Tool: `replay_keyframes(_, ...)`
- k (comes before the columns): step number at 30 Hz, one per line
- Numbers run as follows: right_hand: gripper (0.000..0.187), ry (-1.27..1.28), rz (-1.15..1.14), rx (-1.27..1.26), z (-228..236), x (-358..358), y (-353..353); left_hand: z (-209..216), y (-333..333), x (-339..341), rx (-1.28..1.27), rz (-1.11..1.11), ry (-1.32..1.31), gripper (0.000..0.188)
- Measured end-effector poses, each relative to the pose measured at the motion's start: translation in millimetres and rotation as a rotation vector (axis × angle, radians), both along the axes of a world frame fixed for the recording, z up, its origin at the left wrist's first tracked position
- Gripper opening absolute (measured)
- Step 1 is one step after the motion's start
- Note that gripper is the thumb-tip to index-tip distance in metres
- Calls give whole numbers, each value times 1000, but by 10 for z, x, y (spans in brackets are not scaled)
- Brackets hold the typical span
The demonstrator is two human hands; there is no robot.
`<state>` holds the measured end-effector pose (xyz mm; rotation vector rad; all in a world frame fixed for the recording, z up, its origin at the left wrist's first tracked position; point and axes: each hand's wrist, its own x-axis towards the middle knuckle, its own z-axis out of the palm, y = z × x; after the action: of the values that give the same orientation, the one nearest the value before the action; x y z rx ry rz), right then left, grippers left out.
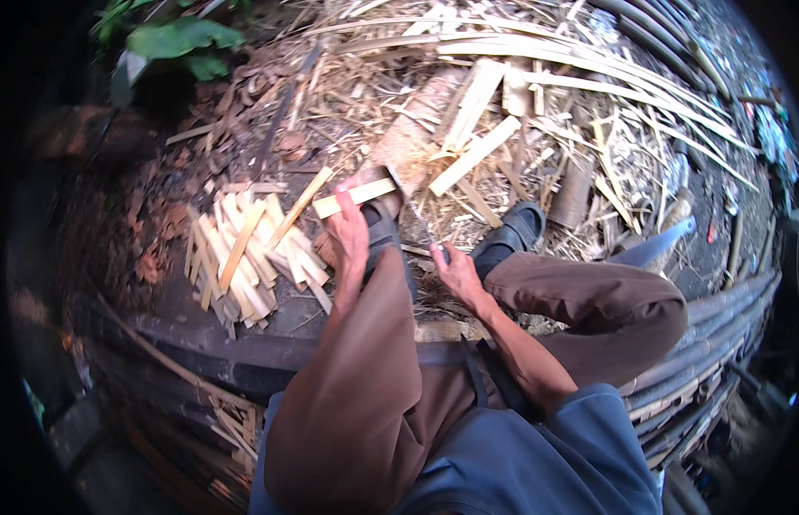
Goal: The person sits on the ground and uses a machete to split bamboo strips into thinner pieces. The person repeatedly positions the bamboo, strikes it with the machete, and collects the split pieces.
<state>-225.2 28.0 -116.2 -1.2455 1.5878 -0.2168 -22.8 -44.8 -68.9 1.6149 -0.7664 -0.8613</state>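
My left hand (350, 233) is closed around a short, pale bamboo strip (371, 190), which lies crosswise near my left sandal. My right hand (456, 273) grips the handle of a long knife (410, 200). Its dark, narrow blade reaches up and left from my fist, and the far part of it is at the strip's right end. Whether the edge has entered the wood I cannot tell. A heap of short split bamboo pieces (245, 249) lies on the ground left of my left hand.
Wider bamboo pieces (475, 154) and long slats (588, 64) lie ahead among shavings. A handsaw (653, 246) with a blue-tipped blade is beyond my right knee. Bamboo poles (713, 335) run along the right. A green leafy plant (181, 43) stands at the far left.
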Motion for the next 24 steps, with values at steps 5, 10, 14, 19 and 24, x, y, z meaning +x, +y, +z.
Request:
replay_keyframes(5, 50, -27, -48, 14, 191, -90, -124, 426, -142, 408, -103, -45, -513, 24)
replay_keyframes(10, 50, -50, -25, 15, 5, -43, -22, -4, 280, 1634, 174, 39, -1197, 59)
replay_keyframes(14, 42, -43, -70, -105, -250, -73, 77, -35, -110, 716, 4, -226, -683, 44)
replay_keyframes(19, 51, -86, -17, 16, 2, -59, -41, -262, -504, -735, -59, -845, -893, 45)
replay_keyframes(24, 49, -95, -12, -19, -44, -22, -20, -664, -646, -884, 202, -941, -789, 22)
